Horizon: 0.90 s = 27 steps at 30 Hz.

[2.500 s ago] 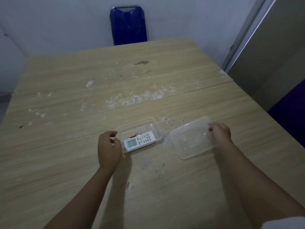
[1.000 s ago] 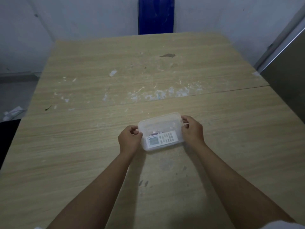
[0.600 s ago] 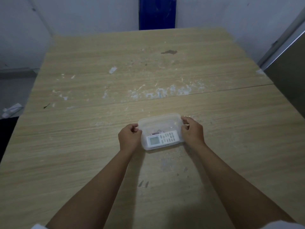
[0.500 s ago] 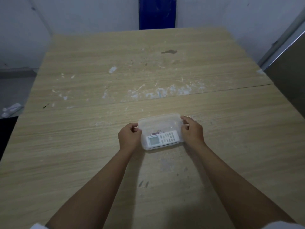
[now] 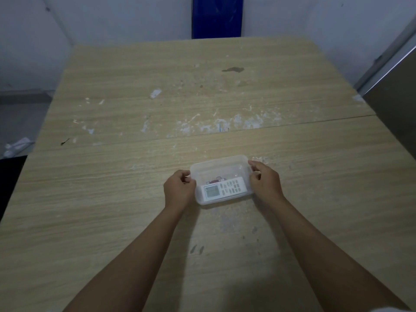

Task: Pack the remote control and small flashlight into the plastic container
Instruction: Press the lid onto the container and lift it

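Observation:
A clear plastic container (image 5: 216, 164) sits on the wooden table (image 5: 202, 97) with its clear lid on top. Through the lid I see the white remote control (image 5: 224, 190) lying along the near side, screen to the left. Just behind it shows a small reddish flashlight (image 5: 215, 180), only partly visible. My left hand (image 5: 179, 190) grips the container's left end, fingers curled on the rim. My right hand (image 5: 265, 181) grips the right end, thumb and fingers pinching the lid's edge.
The table carries white paint scuffs (image 5: 225, 126) along a seam across its middle and a dark stain (image 5: 233, 69) farther back. A blue chair back (image 5: 217, 16) stands behind the far edge. A grey panel (image 5: 396, 104) rises at the right.
My right hand carried the lid from the right side onto the container. Both hands now hold the container's ends and have barely moved in the last second.

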Motion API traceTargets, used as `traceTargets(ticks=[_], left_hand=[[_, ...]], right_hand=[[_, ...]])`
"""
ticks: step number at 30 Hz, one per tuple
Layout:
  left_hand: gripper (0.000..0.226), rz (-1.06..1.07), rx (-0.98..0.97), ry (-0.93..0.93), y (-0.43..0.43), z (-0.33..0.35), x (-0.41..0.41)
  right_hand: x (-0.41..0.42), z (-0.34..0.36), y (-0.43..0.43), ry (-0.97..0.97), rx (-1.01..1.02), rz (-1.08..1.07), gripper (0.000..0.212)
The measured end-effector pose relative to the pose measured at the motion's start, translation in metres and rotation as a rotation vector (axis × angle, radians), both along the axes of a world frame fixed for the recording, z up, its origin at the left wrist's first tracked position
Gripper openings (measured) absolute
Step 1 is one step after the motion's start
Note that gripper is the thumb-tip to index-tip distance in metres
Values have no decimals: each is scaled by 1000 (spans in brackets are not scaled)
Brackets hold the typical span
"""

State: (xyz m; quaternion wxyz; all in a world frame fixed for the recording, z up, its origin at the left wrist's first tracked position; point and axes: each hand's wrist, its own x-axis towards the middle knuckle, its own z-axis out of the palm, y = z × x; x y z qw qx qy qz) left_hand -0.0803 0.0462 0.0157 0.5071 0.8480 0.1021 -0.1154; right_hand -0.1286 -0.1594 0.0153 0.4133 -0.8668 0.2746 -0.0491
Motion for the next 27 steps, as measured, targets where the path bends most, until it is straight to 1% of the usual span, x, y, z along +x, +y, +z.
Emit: traceTargets(ticks=[5,7,9,11,12,14,16,18,21,24,27], left_hand=[[26,-30,40,-33,0,0,2],[28,-41,74,-42,-1,2,2],[38,-98,160,-90,-3,4,1],[52,-197,235,-172,-8,5,-3],[55,-241,250,-208,-10,7,-4],[60,-408,356,-274,-17,6,-6],[64,-623,491,-291,-23,0,-6],[66,-735,574,-252,-25,-7,-5],[74,-783,623,-243,-22,-20,-7],[86,-811,676,-280,-19,-29,-6],[112,-840,724,-300,-19,-31,-3]], right_hand=[[0,-3,-1,-1,52,17,42],[0,-4,-2,14,38,25,43],[2,-2,-1,46,-42,49,44],[5,1,4,84,-245,112,50],[8,3,8,88,-345,156,54],[14,5,18,74,-464,276,59],[21,4,26,81,-513,435,56],[25,-3,31,118,-557,566,52],[23,-17,30,175,-588,611,54],[19,-30,27,175,-627,611,58],[19,-34,26,156,-628,603,59]])
